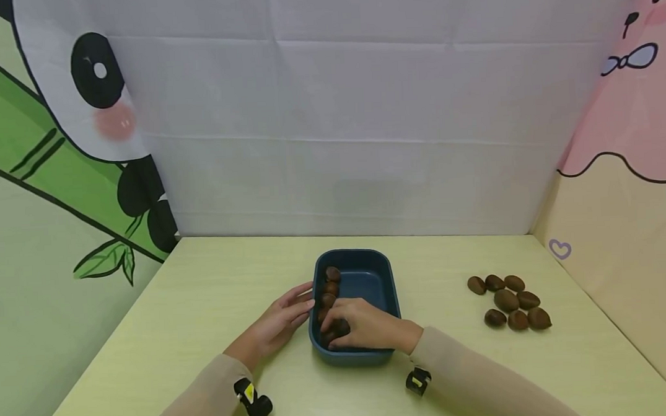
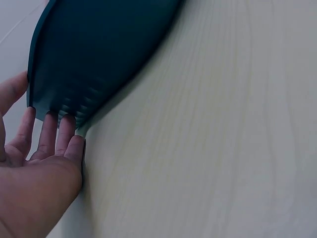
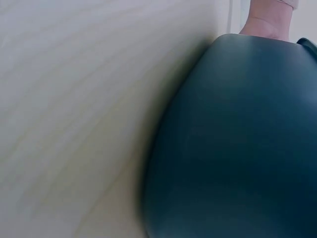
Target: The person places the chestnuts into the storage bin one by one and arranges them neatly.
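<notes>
A dark blue rectangular box (image 1: 368,253) stands on the table, with a row of brown chestnuts (image 1: 331,288) along its inner left wall. My right hand (image 1: 366,323) reaches over the right side into the near left part of the box. Its thumb and fingers pinch a chestnut (image 1: 341,327) there, partly covered by the hand. Outside the box, my left hand (image 1: 282,322) rests its extended fingertips against the left wall. In the left wrist view, these fingers (image 2: 48,134) touch the box's side. The right wrist view is mostly filled by the box's outer wall (image 3: 237,139); the right hand is hidden.
Several loose chestnuts (image 1: 506,301) lie grouped on the table (image 1: 441,377) to the right of the box. A white cloth (image 1: 363,138) hangs behind the table. Printed panels flank both sides, and each sleeve cuff bears a small black camera.
</notes>
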